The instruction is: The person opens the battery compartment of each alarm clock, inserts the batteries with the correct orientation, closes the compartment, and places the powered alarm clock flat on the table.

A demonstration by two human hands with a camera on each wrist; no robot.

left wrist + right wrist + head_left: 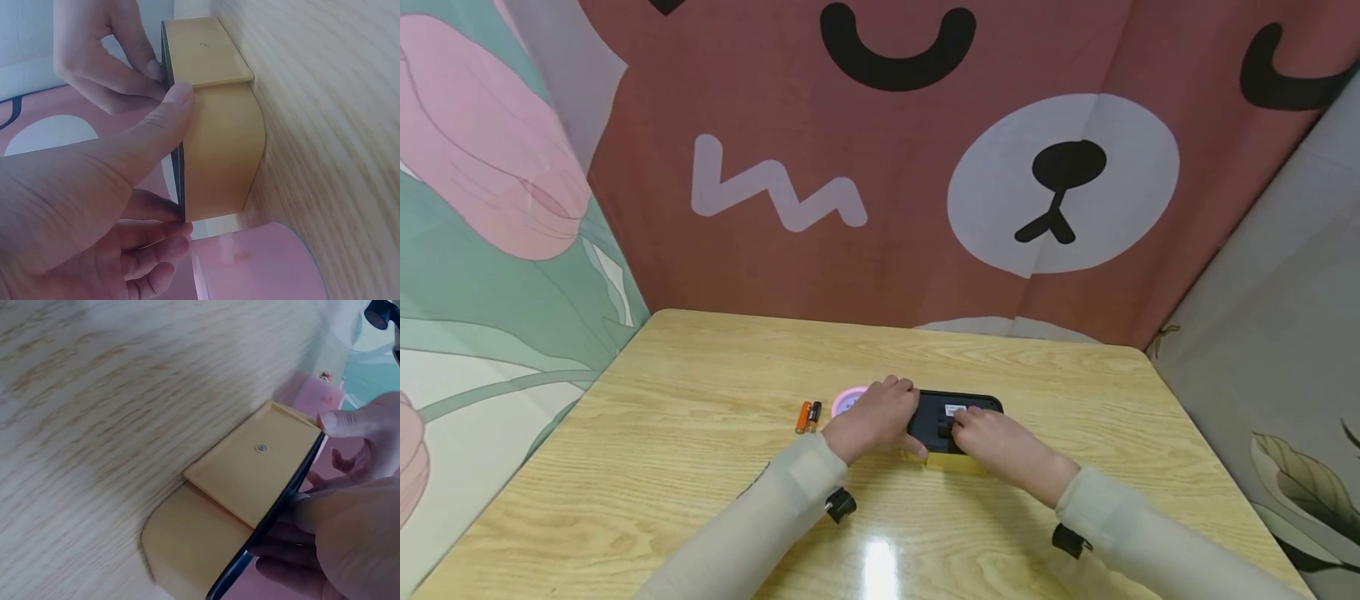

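A yellow box-shaped device (219,150) with a black back (928,408) lies on the table, black side up. A small white label (955,410) is on that back. My left hand (880,417) grips the device's left end, its thumb on the yellow side and its fingers at the far edge. On the black back rest the bent fingers of my right hand (1000,442), beside a small dark recess or part (946,428). Whether they pinch something there is hidden. In the right wrist view, a small screw (260,448) shows on the yellow side.
Left of the device stands a round pink object (847,400), close to my left hand. Two batteries, one orange (803,417) and one dark (814,416), lie side by side farther left. Printed curtains (895,250) hang behind the wooden table (737,358).
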